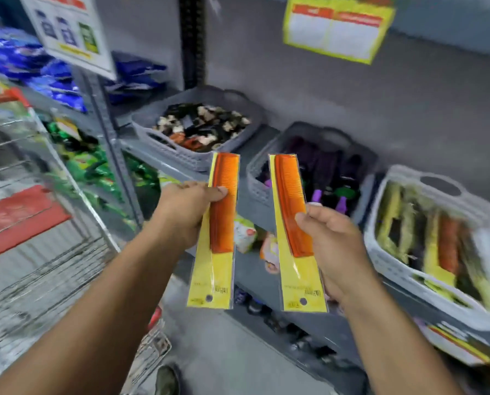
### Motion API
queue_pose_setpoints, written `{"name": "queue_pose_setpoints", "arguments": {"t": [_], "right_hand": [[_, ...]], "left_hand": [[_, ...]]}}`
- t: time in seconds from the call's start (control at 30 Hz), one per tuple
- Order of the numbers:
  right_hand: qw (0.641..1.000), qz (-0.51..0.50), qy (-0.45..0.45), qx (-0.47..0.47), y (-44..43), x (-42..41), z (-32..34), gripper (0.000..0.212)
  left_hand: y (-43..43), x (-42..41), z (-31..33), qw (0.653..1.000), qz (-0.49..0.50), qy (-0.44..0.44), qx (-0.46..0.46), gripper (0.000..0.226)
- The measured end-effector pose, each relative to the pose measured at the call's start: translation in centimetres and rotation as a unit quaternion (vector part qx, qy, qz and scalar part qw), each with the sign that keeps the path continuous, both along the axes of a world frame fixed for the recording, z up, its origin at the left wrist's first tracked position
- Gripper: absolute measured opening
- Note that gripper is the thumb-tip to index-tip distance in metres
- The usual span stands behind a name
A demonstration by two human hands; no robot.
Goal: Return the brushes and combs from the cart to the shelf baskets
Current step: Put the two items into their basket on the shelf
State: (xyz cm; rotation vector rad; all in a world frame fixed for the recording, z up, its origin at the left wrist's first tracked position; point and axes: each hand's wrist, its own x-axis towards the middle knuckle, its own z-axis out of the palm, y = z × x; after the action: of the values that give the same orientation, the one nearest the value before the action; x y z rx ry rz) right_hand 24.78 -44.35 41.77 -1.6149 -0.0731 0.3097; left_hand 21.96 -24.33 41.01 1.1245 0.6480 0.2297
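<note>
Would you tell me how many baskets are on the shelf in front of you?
3: a grey basket of hair clips at left, a grey basket of brushes in the middle, a white basket of combs at right. More may sit outside the frame.

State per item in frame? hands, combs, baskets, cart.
left hand: gripping left comb pack, upright
right hand: gripping right comb pack, upright
left basket: full of clips
middle basket: holds brushes
right basket: holds packaged combs
cart: beside shelf, contents blurred

Two orange combs (223,203) (290,206) sit on yellow cards. The left basket (164,138) is grey, the middle basket (259,178) is grey with purple brushes (317,166), and the right basket (394,263) is white. The cart (24,195) is silver and red.
</note>
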Motion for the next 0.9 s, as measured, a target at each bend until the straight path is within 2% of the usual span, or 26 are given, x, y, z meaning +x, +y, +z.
{"name": "queue_pose_setpoints", "arguments": {"t": [0.03,0.1,0.2,0.27,0.43,0.5,0.63,0.73,0.8,0.9], "right_hand": [[1.0,-0.027,-0.005,-0.006,-1.2,0.0,0.4,0.023],[0.997,-0.08,-0.009,-0.003,-4.6,0.1,0.7,0.013],[0.992,-0.124,-0.014,-0.002,-9.2,0.2,0.9,0.034],[0.987,-0.159,-0.03,-0.014,-12.1,-0.1,1.2,0.036],[0.97,-0.243,-0.025,-0.013,-17.8,-0.8,1.7,0.022],[0.96,-0.278,-0.03,-0.014,-20.1,-0.8,1.8,0.025],[0.95,-0.312,-0.025,-0.001,-23.3,-0.4,2.0,0.023],[0.947,-0.32,-0.023,0.004,-24.7,0.5,2.1,0.017],[0.947,-0.319,-0.018,-0.018,-25.5,1.2,2.1,0.023],[0.943,-0.33,-0.008,-0.045,-26.3,2.8,1.9,0.029]], "left_hand": [[-1.1,0.7,0.3,1.0,-0.016,-0.003,0.002,0.016],[-4.4,2.2,1.0,0.997,-0.077,-0.003,0.011,0.008],[-8.7,3.9,1.4,0.991,-0.135,-0.002,0.011,0.008],[-11.6,4.9,1.6,0.988,-0.152,-0.003,0.016,0.002],[-18.0,7.7,1.3,0.976,-0.218,0.008,0.021,0.023],[-20.5,8.7,1.3,0.97,-0.242,0.007,0.025,0.03],[-24.3,10.6,1.4,0.96,-0.275,0.014,0.044,0.032],[-26.4,11.8,1.6,0.96,-0.273,0.01,0.055,0.019],[-27.4,12.6,1.8,0.96,-0.271,0.01,0.073,0.012],[-28.3,14.0,1.8,0.958,-0.274,0.028,0.084,0.019]]}}
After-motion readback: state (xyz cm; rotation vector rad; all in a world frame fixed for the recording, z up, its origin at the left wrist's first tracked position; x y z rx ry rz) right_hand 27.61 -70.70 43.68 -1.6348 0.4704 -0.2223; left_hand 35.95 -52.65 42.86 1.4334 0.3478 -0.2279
